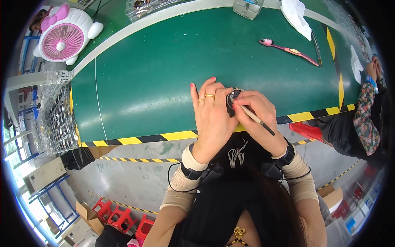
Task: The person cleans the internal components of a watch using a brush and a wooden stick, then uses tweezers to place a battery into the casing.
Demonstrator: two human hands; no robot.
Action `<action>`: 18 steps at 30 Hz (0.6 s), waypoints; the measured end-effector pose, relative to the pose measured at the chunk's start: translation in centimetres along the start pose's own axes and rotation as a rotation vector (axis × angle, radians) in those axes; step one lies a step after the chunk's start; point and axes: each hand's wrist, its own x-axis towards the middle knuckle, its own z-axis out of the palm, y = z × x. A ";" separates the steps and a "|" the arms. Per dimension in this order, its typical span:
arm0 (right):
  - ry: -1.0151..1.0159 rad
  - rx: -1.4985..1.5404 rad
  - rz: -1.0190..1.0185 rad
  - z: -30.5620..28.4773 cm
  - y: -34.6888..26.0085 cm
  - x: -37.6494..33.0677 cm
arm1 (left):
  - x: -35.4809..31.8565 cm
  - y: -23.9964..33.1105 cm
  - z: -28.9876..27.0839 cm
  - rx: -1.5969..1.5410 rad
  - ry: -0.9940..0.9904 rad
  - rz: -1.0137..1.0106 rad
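Near the table's front edge, my left hand (214,115) steadies a small dark round part (230,108) between thumb and fingers. Its index and middle fingers stretch forward, and it wears gold rings. Pinched in my right hand (260,117) is a thin pale stick-like tool (253,115) with a dark rear end. The tool slants down toward the right, its front end hidden by my fingers at the round part. My right fingertips are against that part too. Details on the part's face are too small to make out.
A pink toothbrush (290,50) and slim metal tweezers (317,49) lie at the far right, near white tissue (297,18). A clear container (248,7) stands at the back. Left are a pink-white fan (61,41) and trays of small parts (59,117). A person (366,111) sits right.
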 end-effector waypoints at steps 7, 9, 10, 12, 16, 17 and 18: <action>0.023 0.007 0.052 -0.1 -0.3 -0.3 | -0.1 0.2 0.1 -0.018 0.001 -0.009; -0.019 -0.006 -0.055 -0.2 0.1 -0.2 | 0.0 0.1 0.1 -0.009 0.002 -0.007; -0.020 -0.005 -0.055 -0.2 0.0 -0.2 | 0.0 0.0 0.1 -0.004 0.003 -0.007; 0.017 0.007 0.057 0.0 -0.4 -0.4 | 0.0 0.0 0.0 -0.009 0.001 -0.008; 0.010 0.009 0.008 0.0 0.0 -0.3 | -0.2 0.0 0.0 -0.011 -0.002 -0.007; -0.003 0.006 -0.043 0.0 0.1 -0.4 | -0.2 0.0 0.0 -0.002 0.000 -0.006; -0.003 0.005 -0.042 0.0 0.1 -0.4 | -0.2 0.0 0.1 0.008 0.001 -0.005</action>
